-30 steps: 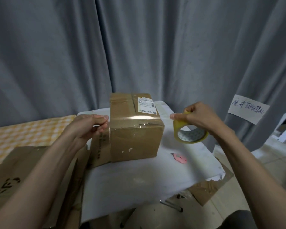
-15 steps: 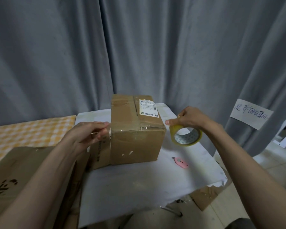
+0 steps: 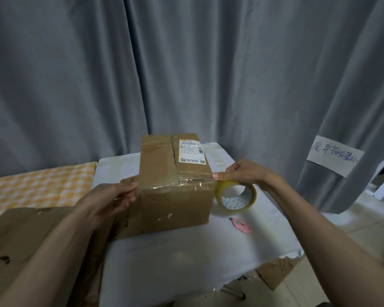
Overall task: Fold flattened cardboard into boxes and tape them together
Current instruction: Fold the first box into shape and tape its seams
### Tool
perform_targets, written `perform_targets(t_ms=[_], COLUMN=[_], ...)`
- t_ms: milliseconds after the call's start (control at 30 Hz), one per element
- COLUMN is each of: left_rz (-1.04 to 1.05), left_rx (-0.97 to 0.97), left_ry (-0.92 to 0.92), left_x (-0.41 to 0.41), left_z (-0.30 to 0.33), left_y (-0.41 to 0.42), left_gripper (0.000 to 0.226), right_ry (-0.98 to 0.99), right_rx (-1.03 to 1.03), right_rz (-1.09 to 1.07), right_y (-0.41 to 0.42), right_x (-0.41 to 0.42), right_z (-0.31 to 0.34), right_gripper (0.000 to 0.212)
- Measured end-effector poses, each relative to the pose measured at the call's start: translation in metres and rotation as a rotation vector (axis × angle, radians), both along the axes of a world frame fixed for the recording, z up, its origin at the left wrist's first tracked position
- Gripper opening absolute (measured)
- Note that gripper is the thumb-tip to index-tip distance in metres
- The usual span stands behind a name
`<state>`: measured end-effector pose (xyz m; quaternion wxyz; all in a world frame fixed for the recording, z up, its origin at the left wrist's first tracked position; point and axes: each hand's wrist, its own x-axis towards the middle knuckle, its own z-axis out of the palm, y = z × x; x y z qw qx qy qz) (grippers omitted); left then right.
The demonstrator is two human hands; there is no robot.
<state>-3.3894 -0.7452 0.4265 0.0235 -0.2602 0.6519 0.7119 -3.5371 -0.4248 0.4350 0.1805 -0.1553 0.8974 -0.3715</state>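
Squarely on the white-covered surface [image 3: 186, 251] sits a closed brown cardboard box [image 3: 175, 187], its long axis running away from the camera toward the grey curtain [image 3: 186, 63], its short front face turned to the viewer. A white printed shipping label [image 3: 191, 151] lies flat on the top, right of the centre seam. A glossy, wrinkled band of clear tape [image 3: 182, 185] crosses the box along the front top edge, from left corner to right corner.

The box lies between the two hands. The left hand [image 3: 111, 200] is at the box's left front corner, fingers curled and pinching the tape end against that side. The right hand [image 3: 242, 173] is at the right front corner, thumb tip touching the edge, fingers curled round a roll of yellowish clear tape [image 3: 236, 198]; the ring stands on edge just beside the box's right wall, its white printed core facing the camera.

A small pink cutter [image 3: 242, 226] lies on the surface near the roll, in front of it. Flattened cardboard sheets [image 3: 27, 240] with dark printing lean at the left, below the left forearm, beside a yellow checked cloth [image 3: 38, 187]. A paper note [image 3: 335, 155] with handwriting hangs on the curtain at right. More cardboard [image 3: 275, 271] shows under the surface's torn right edge.
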Motion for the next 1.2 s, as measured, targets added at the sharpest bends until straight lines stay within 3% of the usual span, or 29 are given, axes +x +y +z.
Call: perform_targets(t_ms=[133,267,367,467,567,633,733,833,1000,1200], left_rz=[0.004,0.081,0.092,-0.194,-0.564,-0.689,-0.717,-0.721,-0.728,-0.720], left_rx=[-0.468,-1.001,-1.270,-1.312,-1.341,-1.412,-1.407,-1.377,-1.398,-1.408], left_ry=[0.019,0.003,0.183,0.398,0.321,0.302,0.337,0.351,0.342,0.351], left_x=[0.003,-0.005,-0.017,-0.049,-0.083,-0.091,-0.089,-0.087,-0.086,-0.087], left_z=[0.006,0.018,0.024,0.026,0.015,0.000,-0.017,-0.019,-0.018,-0.021], left_y=[0.002,0.011,0.040,0.102,0.142,0.142,0.125,0.119,0.122,0.120], left_gripper=[0.037,0.082,0.078,0.056,0.060,0.059,0.059,0.060,0.059,0.058], right_ry=[0.009,0.055,0.086,0.119,0.149,0.082,-0.064,-0.030,0.052,-0.013], right_rx=[-0.021,-0.032,-0.024,-0.030,-0.012,-0.089,-0.271,-0.334,-0.243,-0.156], right_rz=[0.046,0.067,0.057,0.054,0.004,-0.032,-0.026,-0.059,-0.036,0.022], right_y=[-0.009,-0.013,-0.013,-0.017,-0.012,-0.001,0.010,0.007,0.003,-0.002], right_x=[0.003,0.008,0.012,0.017,0.020,0.021,0.024,0.022,0.014,0.006], right_z=[-0.003,-0.004,-0.003,0.000,-0.003,-0.010,-0.020,-0.024,-0.020,-0.025], right_gripper=[0.060,0.064,0.065,0.062,0.055,0.049,0.040,0.036,0.038,0.051])
